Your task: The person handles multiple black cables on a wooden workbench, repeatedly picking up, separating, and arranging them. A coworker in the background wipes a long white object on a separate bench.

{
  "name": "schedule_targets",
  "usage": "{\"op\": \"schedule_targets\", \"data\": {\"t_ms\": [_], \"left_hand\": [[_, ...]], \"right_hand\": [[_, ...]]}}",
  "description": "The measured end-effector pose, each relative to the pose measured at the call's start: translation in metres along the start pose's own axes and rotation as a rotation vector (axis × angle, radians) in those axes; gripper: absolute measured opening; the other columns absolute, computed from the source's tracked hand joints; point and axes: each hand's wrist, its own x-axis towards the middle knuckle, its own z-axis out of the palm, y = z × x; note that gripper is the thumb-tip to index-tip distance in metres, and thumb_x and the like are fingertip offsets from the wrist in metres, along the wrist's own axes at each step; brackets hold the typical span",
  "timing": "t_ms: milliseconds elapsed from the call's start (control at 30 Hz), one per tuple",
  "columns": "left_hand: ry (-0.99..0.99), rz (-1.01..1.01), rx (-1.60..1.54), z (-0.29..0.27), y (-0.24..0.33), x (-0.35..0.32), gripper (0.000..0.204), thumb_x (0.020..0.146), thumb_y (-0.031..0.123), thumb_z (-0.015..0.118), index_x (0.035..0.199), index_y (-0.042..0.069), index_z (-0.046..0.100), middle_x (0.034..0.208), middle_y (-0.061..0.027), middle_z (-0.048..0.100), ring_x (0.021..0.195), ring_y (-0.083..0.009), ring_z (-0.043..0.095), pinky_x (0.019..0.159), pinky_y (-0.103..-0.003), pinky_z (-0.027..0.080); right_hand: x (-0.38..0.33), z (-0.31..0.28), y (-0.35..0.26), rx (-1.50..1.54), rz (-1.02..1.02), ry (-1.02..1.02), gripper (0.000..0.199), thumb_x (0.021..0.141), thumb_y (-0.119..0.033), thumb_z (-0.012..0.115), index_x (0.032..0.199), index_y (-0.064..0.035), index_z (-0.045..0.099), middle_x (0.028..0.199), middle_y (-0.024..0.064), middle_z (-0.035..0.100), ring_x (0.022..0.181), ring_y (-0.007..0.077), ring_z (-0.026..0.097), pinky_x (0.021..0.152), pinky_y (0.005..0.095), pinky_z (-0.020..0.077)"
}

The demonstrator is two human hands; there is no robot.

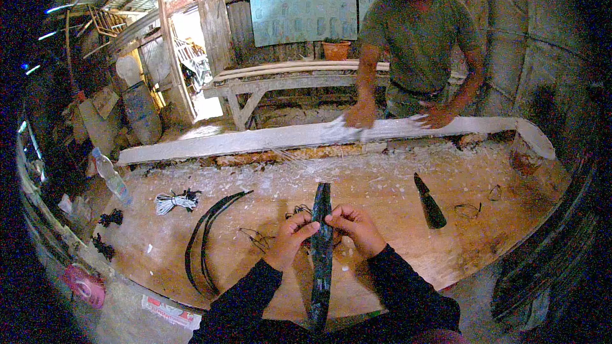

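Upright in front of me is a long, flat black strip (321,274), shiny and rubber-like, its lower end reaching toward my body. My left hand (290,240) pinches its left edge near the upper part between thumb and fingers. From the opposite side my right hand (358,230) grips the same strip at about equal height, thumb and forefinger bent against it. Some thin dark cord (299,210) lies tangled behind the strip, partly hidden by my left hand. Thin black loops (256,239) rest beside that hand.
Two curved black strips (205,236) and a white-and-black cord bundle (176,202) lie left on the wooden table (376,293). A dark pointed piece (429,202) lies right. Across the table, a co-worker (417,44) has both hands at a long white-coated beam (255,139). A plastic bottle (109,175) stands far left.
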Motion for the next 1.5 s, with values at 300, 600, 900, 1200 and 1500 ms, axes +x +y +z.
{"op": "schedule_targets", "data": {"t_ms": [300,600,900,1200,1500], "left_hand": [[0.086,-0.216,-0.198,-0.003,0.015,-0.001,0.011,0.080,0.016,0.052,0.076,0.006,0.054,0.070,0.0007,0.053,0.063,-0.0089,0.051,0.060,-0.021,0.042],[-0.036,-0.099,-0.625,0.003,0.019,0.000,0.010,0.082,0.015,0.049,0.076,0.008,0.051,0.073,-0.0029,0.056,0.065,-0.0126,0.055,0.060,-0.027,0.045],[0.251,-0.191,-0.222,-0.007,0.005,0.005,0.014,0.081,0.023,0.052,0.075,0.009,0.051,0.066,0.0011,0.054,0.056,-0.0066,0.051,0.048,-0.021,0.042],[0.037,-0.234,-0.298,-0.008,-0.008,0.007,0.014,0.080,0.022,0.053,0.077,0.009,0.053,0.070,0.0014,0.054,0.058,-0.0061,0.051,0.051,-0.021,0.042],[-0.007,-0.139,-0.086,-0.004,0.005,0.001,0.013,0.080,0.020,0.054,0.073,0.010,0.051,0.069,0.0029,0.053,0.060,-0.0050,0.049,0.052,-0.018,0.039]], "right_hand": [[-0.002,0.002,0.002,0.072,0.095,-0.096,0.016,0.079,-0.019,0.054,0.065,-0.0106,0.050,0.058,-0.0029,0.050,0.050,0.0066,0.047,0.048,0.0199,0.0367],[-0.003,0.003,-0.004,0.229,0.111,-0.130,0.016,0.079,-0.019,0.054,0.066,-0.0108,0.051,0.059,-0.0025,0.051,0.051,0.0067,0.048,0.048,0.0193,0.0368],[0.001,0.003,0.009,-0.204,0.052,-0.266,0.020,0.077,-0.023,0.058,0.065,-0.0101,0.048,0.059,-0.0035,0.048,0.052,0.0046,0.044,0.047,0.0188,0.0335],[-0.004,-0.001,0.005,-0.038,0.082,-0.166,0.019,0.076,-0.024,0.060,0.066,-0.0102,0.051,0.057,-0.0043,0.049,0.051,0.0050,0.045,0.048,0.0186,0.0354],[-0.002,-0.002,-0.001,-0.098,0.065,-0.023,0.012,0.076,-0.019,0.058,0.073,-0.0076,0.054,0.061,-0.0028,0.052,0.052,0.0062,0.047,0.050,0.0200,0.0387]]}}
